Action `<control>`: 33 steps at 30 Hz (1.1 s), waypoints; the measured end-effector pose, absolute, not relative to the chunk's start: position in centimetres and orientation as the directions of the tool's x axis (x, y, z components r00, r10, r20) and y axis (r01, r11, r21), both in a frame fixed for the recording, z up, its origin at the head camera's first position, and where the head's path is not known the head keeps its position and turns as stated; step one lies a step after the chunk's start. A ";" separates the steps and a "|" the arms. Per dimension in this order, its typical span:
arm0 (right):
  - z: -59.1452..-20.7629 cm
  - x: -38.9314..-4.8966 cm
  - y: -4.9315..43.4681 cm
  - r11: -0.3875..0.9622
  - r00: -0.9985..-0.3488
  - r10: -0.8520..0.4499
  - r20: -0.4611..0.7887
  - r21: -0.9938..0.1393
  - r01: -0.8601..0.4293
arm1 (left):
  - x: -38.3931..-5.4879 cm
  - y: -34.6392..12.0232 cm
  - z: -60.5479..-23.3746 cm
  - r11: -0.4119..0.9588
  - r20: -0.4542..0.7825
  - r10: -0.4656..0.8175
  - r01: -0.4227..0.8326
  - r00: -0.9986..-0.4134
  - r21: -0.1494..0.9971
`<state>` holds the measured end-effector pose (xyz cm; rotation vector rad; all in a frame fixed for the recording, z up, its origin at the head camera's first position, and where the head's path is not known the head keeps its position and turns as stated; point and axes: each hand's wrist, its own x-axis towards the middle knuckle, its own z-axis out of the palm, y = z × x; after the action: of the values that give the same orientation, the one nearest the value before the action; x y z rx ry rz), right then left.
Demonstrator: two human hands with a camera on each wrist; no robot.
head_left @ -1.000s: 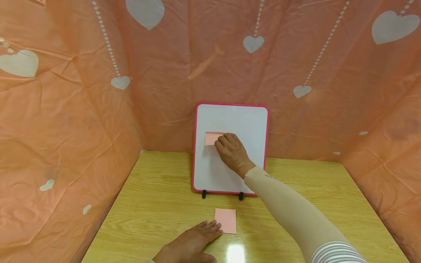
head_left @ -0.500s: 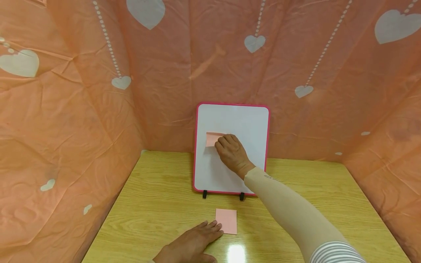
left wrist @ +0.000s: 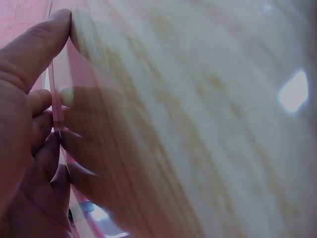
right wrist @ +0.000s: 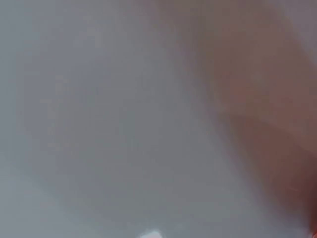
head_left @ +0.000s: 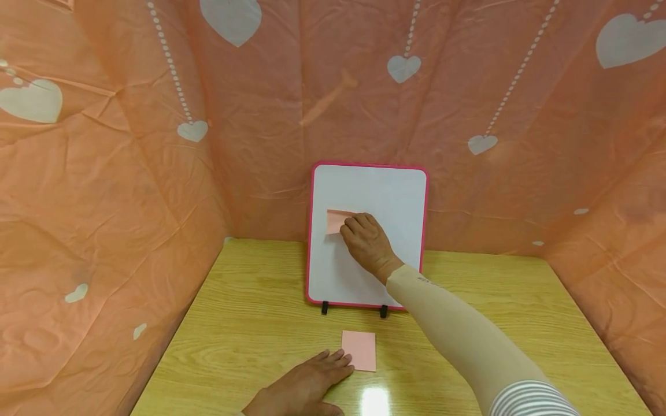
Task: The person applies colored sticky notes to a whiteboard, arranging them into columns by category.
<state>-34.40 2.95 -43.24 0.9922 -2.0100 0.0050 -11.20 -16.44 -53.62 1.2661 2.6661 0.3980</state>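
In the head view a whiteboard (head_left: 366, 188) with a pink rim stands upright. My right hand (head_left: 368, 240) is in front of it with curled fingers, gripping a pink sticky note (head_left: 335, 221) at its right part. The note's top edge lies along the board, while its lower left corner seems to lift off. That hand covers the rest of the note; the right wrist view is too blurred to show it. Flat on the table, my left hand (head_left: 307, 382) touches the lower left corner of a pink sticky note pad (head_left: 361, 349) with its fingertips.
Two black feet (head_left: 383, 312) hold the board on the wood-grain table (head_left: 250, 289). Orange cloth (head_left: 260, 190) with white hearts hangs behind and at both sides. A bright reflection lies on the table in front of the pad.
The note's lower left corner has dropped slightly, so a little more of the note shows. Both hands have stayed almost still; the view has shifted a touch.
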 end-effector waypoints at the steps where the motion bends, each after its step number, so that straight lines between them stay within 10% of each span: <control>1: -43.3 -34.4 2.9 0.682 -0.305 -0.643 0.703 0.344 -0.646 | -11.2 -16.4 -53.6 0.608 -0.037 0.775 0.730 -0.630 0.313; 33: -43.6 -34.2 3.2 0.735 -0.388 -0.622 0.680 0.336 -0.589 | -11.1 -16.4 -53.5 0.610 -0.051 0.774 0.723 -0.631 0.325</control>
<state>-34.20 3.22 -43.55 0.9120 -2.0905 -0.0495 -11.11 -16.35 -53.46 1.2444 2.6473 0.4100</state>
